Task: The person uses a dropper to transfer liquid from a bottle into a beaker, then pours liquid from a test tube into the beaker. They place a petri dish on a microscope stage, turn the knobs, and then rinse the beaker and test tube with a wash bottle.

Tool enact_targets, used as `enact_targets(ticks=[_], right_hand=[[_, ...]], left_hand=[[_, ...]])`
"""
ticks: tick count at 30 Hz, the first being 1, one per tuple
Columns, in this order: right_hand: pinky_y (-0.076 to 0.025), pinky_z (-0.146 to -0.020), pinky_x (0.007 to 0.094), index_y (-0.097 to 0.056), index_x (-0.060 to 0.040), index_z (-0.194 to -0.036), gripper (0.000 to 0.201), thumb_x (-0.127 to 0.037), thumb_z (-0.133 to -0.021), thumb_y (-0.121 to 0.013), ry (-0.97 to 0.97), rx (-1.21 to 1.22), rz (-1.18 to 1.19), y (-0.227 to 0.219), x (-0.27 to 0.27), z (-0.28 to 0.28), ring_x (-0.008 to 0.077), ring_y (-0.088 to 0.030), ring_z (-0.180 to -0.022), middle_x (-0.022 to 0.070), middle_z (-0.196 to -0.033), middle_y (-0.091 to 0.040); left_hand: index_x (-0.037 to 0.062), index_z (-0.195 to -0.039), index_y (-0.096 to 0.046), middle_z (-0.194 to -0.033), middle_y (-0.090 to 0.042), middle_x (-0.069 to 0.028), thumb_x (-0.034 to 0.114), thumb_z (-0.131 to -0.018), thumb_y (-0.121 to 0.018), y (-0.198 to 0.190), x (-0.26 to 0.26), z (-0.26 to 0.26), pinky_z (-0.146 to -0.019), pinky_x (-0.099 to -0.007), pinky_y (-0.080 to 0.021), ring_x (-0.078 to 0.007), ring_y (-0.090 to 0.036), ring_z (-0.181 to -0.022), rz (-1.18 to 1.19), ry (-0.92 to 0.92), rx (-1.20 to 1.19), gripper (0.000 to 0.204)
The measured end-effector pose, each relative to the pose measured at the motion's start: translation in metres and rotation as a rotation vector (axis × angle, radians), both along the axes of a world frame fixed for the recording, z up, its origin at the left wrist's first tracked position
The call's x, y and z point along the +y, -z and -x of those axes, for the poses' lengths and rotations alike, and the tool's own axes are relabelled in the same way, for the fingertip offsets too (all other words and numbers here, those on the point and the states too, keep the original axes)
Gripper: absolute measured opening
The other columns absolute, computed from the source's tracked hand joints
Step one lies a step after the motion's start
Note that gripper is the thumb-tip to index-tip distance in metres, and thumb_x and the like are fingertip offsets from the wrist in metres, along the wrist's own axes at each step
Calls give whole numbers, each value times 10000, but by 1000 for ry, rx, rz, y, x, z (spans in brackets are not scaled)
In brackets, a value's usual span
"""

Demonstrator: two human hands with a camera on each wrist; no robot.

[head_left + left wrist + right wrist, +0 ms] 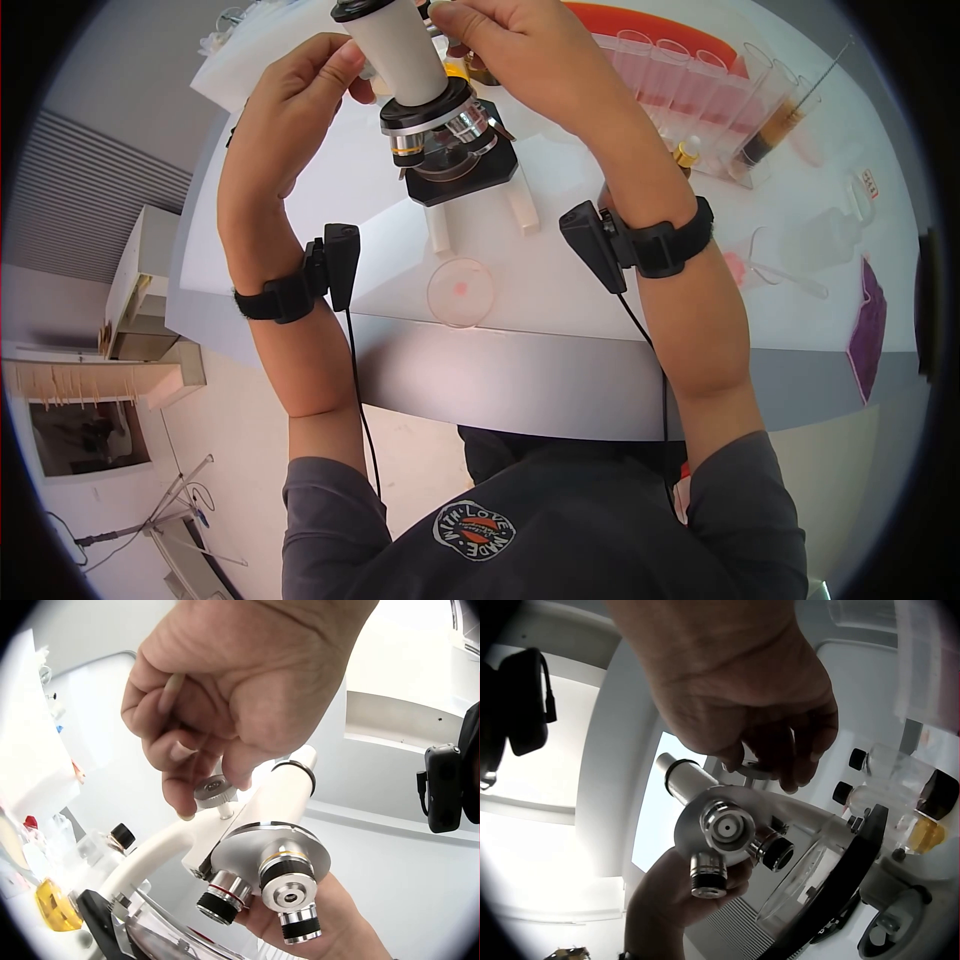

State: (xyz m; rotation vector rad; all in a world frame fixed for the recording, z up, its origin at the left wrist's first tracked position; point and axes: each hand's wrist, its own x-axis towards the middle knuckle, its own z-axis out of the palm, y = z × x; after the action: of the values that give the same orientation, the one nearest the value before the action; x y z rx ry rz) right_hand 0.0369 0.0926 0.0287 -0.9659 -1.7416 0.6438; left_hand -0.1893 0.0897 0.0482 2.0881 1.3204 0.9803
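Note:
A white microscope (410, 60) stands upright on the table, with a black stage (465, 180) and several silver objectives (289, 881) under its tube. My left hand (295, 105) is at the tube's left side. In the left wrist view its thumb and fingers pinch a ridged metal focus knob (215, 793). On the opposite side, my right hand (540, 60) holds the matching knob (754, 771) between thumb and fingers, partly hidden by them. A clear petri dish (461, 310) with a pink spot in it lies in front of the microscope base.
Test tubes (690, 75) with pink liquid stand at the back right, beside a tube of dark and amber liquid (775, 130). A clear bottle (830, 235) and a purple cloth (868, 330) lie at the right. The table's grey front edge (520, 375) runs near my body.

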Motion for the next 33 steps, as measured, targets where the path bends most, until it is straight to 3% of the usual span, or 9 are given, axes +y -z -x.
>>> enact_targets(ticks=[12, 15, 18, 21, 24, 30, 33], right_hand=[[-513, -810, 398, -700, 40, -1078, 354, -261, -996, -534, -4, -1, -4, 1, 3, 1, 357, -679, -923, 248, -1002, -702], [-514, -811, 396, -701, 39, -1077, 347, -256, -992, -537, 7, -7, -3, 0, 2, 1, 359, -679, -926, 250, -1003, -701], [-515, -812, 394, -702, 36, -1078, 341, -250, -988, -541, 22, -21, -32, 3, 3, 0, 357, -681, -927, 250, -1003, -700], [-516, -807, 394, -704, 34, -1076, 336, -246, -985, -542, 22, -16, -57, 4, 3, 0, 355, -682, -925, 250, -1003, -701], [-517, -800, 394, -704, 34, -1073, 333, -244, -984, -545, 1, 1, -68, 6, 3, 1, 354, -683, -919, 250, -999, -701], [-516, -792, 393, -704, 44, -1058, 330, -243, -981, -559, 20, -8, -19, 0, 3, 2, 350, -685, -905, 248, -973, -703], [-516, -792, 394, -703, 49, -1052, 332, -242, -981, -561, 9, 0, -12, 0, 2, 2, 350, -685, -900, 248, -963, -703]], left_hand=[[-7, -1078, -696, -839, -681, -59, 383, -1012, -554, -1, -6, -4, -707, -256, -399, -107, -515, -750, -31, -30, -21, 421], [-24, -1062, -710, -836, -672, -63, 444, -995, -574, -15, -13, 5, -711, -263, -404, -108, -512, -746, 72, -78, 138, 492], [5, -1143, -705, -906, -685, -30, 397, -996, -596, -15, -15, 11, -632, -228, -370, -62, -417, -674, 112, -35, 147, 433], [-8, -1205, -680, -923, -681, -20, 394, -935, -693, -9, -20, 13, -643, -231, -381, -57, -440, -696, 101, 130, 119, 485], [-48, -1074, -706, -806, -629, -42, 411, -803, -820, -22, -35, -8, -652, -279, -411, -109, -479, -716, 132, 151, 292, 544], [-12, -1053, -719, -755, -587, -29, 370, -782, -829, -1, -23, -16, -624, -285, -385, -118, -452, -683, 43, 265, 161, 481], [-15, -1023, -719, -720, -549, -17, 284, -784, -809, -5, -25, -20, -608, -283, -370, -120, -442, -666, 81, 207, 230, 393]])
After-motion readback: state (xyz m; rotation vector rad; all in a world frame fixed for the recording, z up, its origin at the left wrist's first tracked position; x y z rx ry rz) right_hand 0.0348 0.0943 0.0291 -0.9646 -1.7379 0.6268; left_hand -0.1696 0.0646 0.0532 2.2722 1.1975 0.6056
